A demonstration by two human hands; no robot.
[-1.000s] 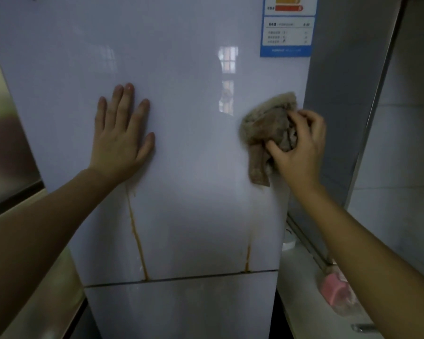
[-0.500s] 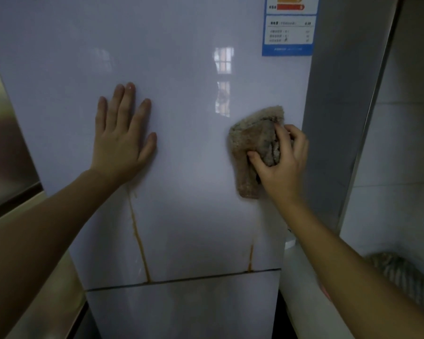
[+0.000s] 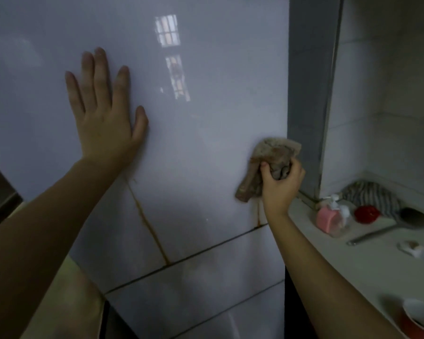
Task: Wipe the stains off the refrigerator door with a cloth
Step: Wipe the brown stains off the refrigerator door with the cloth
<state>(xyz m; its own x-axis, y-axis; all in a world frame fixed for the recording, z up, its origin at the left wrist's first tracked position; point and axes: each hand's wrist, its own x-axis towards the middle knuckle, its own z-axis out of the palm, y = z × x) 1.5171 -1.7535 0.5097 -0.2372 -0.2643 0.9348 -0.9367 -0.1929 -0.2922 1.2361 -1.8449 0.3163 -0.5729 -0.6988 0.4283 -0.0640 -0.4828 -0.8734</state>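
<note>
The glossy white refrigerator door point(image 3: 206, 143) fills most of the view. My left hand point(image 3: 105, 113) lies flat on it with fingers spread, holding nothing. My right hand point(image 3: 279, 184) grips a crumpled brown cloth point(image 3: 267, 162) and presses it against the door near its right edge. A long brown drip stain point(image 3: 149, 223) runs down from under my left wrist to the seam at the door's bottom. A shorter brown stain point(image 3: 258, 216) shows just below the cloth, beside my right wrist.
A pale counter point(image 3: 353, 260) stands to the right with a pink soap bottle point(image 3: 331, 216), a red object point(image 3: 366, 214), a striped cloth point(image 3: 372, 194), a ladle point(image 3: 402, 223) and a red-and-white bowl point(image 3: 419, 316). The lower door panel point(image 3: 194, 289) sits below the seam.
My right hand has slid the cloth downward along the door's right edge, toward the short stain. The view has tilted down, showing the counter. My left hand stays flat on the door.
</note>
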